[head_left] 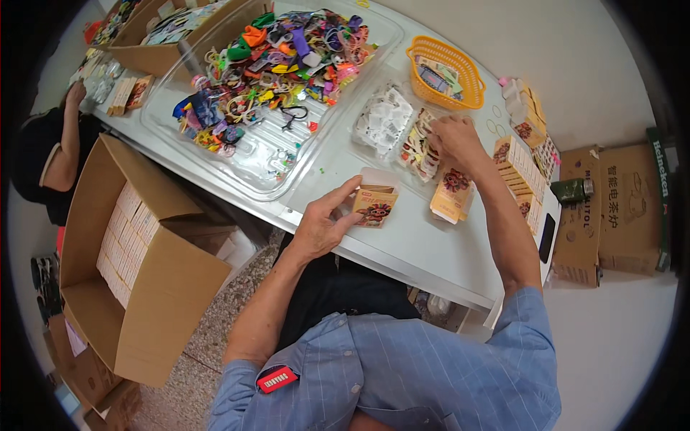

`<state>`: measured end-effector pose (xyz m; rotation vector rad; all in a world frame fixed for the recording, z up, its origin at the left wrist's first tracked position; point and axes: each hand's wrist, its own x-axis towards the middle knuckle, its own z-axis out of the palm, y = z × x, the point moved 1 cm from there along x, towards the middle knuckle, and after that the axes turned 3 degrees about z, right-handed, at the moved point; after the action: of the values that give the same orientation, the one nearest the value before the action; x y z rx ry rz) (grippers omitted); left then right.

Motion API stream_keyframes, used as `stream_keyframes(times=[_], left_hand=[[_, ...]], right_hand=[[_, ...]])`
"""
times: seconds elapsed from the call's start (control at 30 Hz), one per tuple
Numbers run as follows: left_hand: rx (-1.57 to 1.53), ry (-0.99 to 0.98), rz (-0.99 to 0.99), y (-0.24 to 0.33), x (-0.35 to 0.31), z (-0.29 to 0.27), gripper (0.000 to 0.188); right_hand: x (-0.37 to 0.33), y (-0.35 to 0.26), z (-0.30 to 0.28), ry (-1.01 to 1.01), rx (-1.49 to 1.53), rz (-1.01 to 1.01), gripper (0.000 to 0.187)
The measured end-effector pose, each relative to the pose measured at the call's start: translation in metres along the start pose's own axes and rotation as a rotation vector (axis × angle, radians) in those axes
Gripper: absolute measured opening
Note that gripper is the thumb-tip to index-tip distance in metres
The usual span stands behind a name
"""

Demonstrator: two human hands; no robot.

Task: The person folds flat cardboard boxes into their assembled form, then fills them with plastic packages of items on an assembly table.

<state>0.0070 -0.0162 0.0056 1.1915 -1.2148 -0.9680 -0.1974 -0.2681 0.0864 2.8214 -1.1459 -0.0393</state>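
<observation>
My left hand (321, 221) grips a small orange and cream carton (376, 204) near the table's front edge. The carton stands upright with its top flap raised. My right hand (458, 140) is over a clear tray of small brown, red and white pieces (420, 154). Its fingers are bent together at the tray's edge, and whatever they hold is hidden. Just left of that tray lies a clear bag of white pieces (386, 118). A second orange carton (453, 194) lies under my right forearm.
A large clear bin (237, 169) of colourful trinkets fills the table's left. A yellow basket (443, 44) holding cards stands behind the trays. Stacked cartons (519, 172) and a phone (548, 233) are at right. An open cardboard box (169, 287) of packed cartons stands left, near another person (57, 147).
</observation>
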Motion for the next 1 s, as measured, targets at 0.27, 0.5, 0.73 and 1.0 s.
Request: stream_keyframes(times=[0.27, 0.5, 0.73, 1.0], left_hand=[[-0.011, -0.011, -0.048, 0.005, 0.0, -0.002, 0.071], [-0.019, 0.0, -0.046, 0.001, 0.0, -0.002, 0.072], [-0.018, -0.021, -0.055, 0.003, 0.0, 0.0, 0.07], [-0.038, -0.011, -0.03, 0.007, 0.0, 0.001, 0.07]], right_hand=[[0.011, -0.005, 0.017, -0.074, -0.26, 0.055, 0.013], [-0.005, -0.001, 0.003, 0.162, 0.027, 0.117, 0.014], [-0.031, -0.018, -0.019, 0.174, 1.126, 0.251, 0.019], [-0.056, -0.082, -0.051, -0.025, 0.733, -0.24, 0.018]])
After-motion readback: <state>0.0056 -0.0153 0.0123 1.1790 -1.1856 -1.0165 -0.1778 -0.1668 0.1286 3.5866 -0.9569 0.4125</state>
